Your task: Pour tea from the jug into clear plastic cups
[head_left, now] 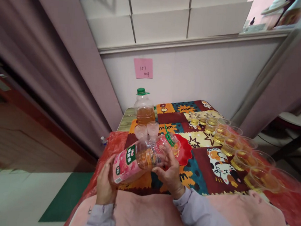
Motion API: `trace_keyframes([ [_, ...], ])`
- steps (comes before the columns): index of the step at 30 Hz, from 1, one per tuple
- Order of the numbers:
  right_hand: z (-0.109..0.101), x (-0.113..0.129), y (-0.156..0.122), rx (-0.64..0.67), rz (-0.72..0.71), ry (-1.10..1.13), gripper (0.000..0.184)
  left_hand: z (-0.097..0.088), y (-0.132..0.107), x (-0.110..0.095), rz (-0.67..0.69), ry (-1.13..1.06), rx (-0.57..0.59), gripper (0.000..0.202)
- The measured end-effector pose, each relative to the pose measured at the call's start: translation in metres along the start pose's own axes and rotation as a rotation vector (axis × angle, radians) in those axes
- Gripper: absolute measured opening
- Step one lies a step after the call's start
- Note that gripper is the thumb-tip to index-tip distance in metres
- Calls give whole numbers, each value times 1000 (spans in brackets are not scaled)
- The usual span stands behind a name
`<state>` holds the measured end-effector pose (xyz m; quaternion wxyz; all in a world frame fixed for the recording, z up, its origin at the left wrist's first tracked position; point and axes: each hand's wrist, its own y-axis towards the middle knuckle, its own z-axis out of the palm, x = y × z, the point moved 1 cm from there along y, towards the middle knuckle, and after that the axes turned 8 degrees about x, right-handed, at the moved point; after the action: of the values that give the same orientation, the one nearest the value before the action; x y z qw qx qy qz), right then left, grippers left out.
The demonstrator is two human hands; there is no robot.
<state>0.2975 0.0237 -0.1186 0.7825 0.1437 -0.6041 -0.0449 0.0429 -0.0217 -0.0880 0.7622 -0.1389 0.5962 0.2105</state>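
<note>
A large clear plastic bottle (127,163) with a pink label and green patch lies tilted between my hands, its narrower end toward the upper right. My left hand (107,181) is closed around its base. My right hand (170,171) grips the bottle near its narrower end, fingers partly hidden behind it. Just beyond that end, a thin green strip-like piece (169,137) shows over a red scalloped plate (187,153). Two clear cups (153,128) stand behind the bottle. Farther back is a jug (145,112) of amber liquid with a green cap.
Several clear cups of yellow liquid (230,145) stand in rows along the table's right side. A patterned cloth (200,170) covers the table, with pink cloth (149,215) at the near edge and red plastic sheeting (97,164) at left. A pink note (143,68) hangs on the wall.
</note>
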Motion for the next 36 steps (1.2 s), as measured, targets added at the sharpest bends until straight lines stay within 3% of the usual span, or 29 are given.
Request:
trace_keyframes([
  [2, 0, -1, -1, -2, 5, 3, 132, 2, -1, -26, 181, 287, 35, 65],
  [3, 1, -1, -1, 1, 4, 2, 134, 5, -1, -38, 288, 455, 121, 72],
  [5, 1, 0, -2, 12, -1, -8, 137, 17, 0, -57, 473, 708, 341, 108],
  [7, 1, 3, -3, 27, -12, -27, 137, 30, 4, -66, 529, 844, 514, 136],
  [9, 1, 6, -4, 51, -30, -44, 133, 41, 9, -65, 522, 934, 604, 144],
  [12, 3, 7, -5, 103, -71, -53, 126, 46, 14, -59, 527, 979, 603, 132],
  [17, 9, 2, -3, 136, -147, -18, 123, 40, 14, -60, 561, 929, 548, 122],
  [21, 9, 11, 4, 142, -98, 22, 118, 38, 11, -61, 536, 918, 518, 123],
  [23, 3, 25, 4, 86, -43, 46, 106, 37, 11, -60, 529, 921, 507, 120],
  [28, -43, 67, -33, -50, 24, -56, 56, 31, 15, -61, 520, 880, 452, 118],
  [33, -120, 84, -116, -72, 54, -746, 34, 30, 15, -61, 546, 854, 442, 117],
  [36, -162, 87, -153, -129, 116, -1096, 39, 30, 14, -62, 554, 846, 434, 118],
])
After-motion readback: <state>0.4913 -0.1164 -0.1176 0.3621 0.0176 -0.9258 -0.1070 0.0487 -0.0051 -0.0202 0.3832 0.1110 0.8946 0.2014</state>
